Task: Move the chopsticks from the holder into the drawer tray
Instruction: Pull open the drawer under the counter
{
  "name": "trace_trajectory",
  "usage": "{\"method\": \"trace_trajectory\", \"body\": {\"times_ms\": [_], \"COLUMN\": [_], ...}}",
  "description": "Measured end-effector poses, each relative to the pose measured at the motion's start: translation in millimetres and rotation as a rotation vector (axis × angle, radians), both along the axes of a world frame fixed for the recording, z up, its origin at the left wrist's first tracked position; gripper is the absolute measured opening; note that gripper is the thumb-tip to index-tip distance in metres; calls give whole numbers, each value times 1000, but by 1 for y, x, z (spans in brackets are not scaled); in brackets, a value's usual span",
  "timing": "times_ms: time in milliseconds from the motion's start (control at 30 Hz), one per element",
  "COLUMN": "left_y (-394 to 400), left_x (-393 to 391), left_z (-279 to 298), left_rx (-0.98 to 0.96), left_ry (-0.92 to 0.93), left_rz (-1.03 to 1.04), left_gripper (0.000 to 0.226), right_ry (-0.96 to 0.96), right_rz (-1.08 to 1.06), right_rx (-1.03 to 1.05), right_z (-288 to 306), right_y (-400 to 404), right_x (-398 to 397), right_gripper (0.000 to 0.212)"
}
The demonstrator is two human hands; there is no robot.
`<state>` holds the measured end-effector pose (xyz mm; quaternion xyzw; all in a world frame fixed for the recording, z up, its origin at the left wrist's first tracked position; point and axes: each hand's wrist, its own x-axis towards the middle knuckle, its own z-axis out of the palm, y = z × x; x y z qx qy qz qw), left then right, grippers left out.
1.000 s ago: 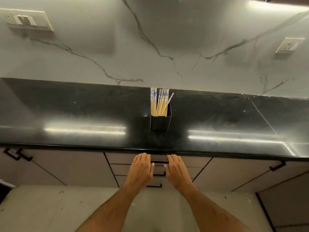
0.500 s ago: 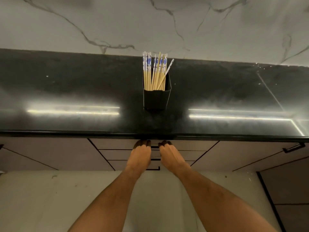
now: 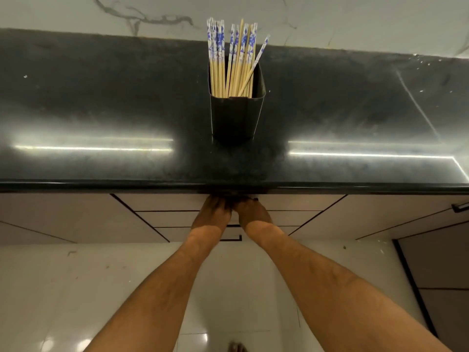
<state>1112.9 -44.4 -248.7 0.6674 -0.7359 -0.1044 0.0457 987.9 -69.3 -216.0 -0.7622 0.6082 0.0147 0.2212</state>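
Note:
Several bamboo chopsticks [image 3: 233, 59] with blue-and-white patterned tops stand upright in a black rectangular holder [image 3: 236, 118] in the middle of the black countertop [image 3: 101, 110]. Below it, my left hand [image 3: 212, 212] and my right hand [image 3: 251, 212] rest side by side against the front of the top drawer [image 3: 172, 201], right under the counter's edge. Their fingertips vanish into the shadow of the overhang, so their grip is hidden. The drawer looks closed and no tray is visible.
Two more drawers with a black handle [image 3: 231, 239] sit under the top one, with cabinet doors on both sides and a door handle [image 3: 460, 207] far right. A marble wall rises behind the counter. Glossy floor tiles lie below, with a foot [image 3: 237, 348] at the bottom edge.
Both hands have moved up from the lower drawer fronts to the top drawer under the counter edge. The view has come closer and tilted down.

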Motion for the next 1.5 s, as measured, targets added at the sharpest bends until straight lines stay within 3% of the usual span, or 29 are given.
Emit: {"method": "trace_trajectory", "body": {"times_ms": [67,133,200,267,367,467,533,600,633,733,867,1067,1500], "left_y": [1,-1,-3,3,14,15,22,34,39,45,73,139,287], "left_x": [2,-3,-8,-7,-8,-13,-18,-20,-20,-18,-21,-21,-31], "left_z": [-6,0,14,17,9,13,16,12,12,19,23,22,16], "left_rx": [-66,-82,-68,-21,-58,7,19,16,33,20,5,-4,32], "left_ry": [60,248,340,265,372,295,275,289,212,63,102,119,203], "left_rz": [-10,-30,100,130,51,190,227,158,68,70,94,42,47], "left_gripper": [49,29,11,12,39,19,21,36,37,25,17,14,19], "right_ry": [-7,14,49,81,113,128,173,173,173,114,68,33,55], "right_rz": [-16,-10,-20,-41,-40,-44,6,43,56,12,57,40,-34], "right_rx": [-6,-1,1,23,79,133,179,189,182,136,36,47,156], "right_z": [0,0,1,4,6,10,13,17,20,22,23,20,12], "right_y": [1,2,3,4,6,10,14,20,24,41,75,139,277], "right_x": [-1,0,3,6,7,5,5,4,5,2,-8,-14,-22], "right_gripper": [41,42,41,39,38,39,37,33,32,28,19,19,39]}}
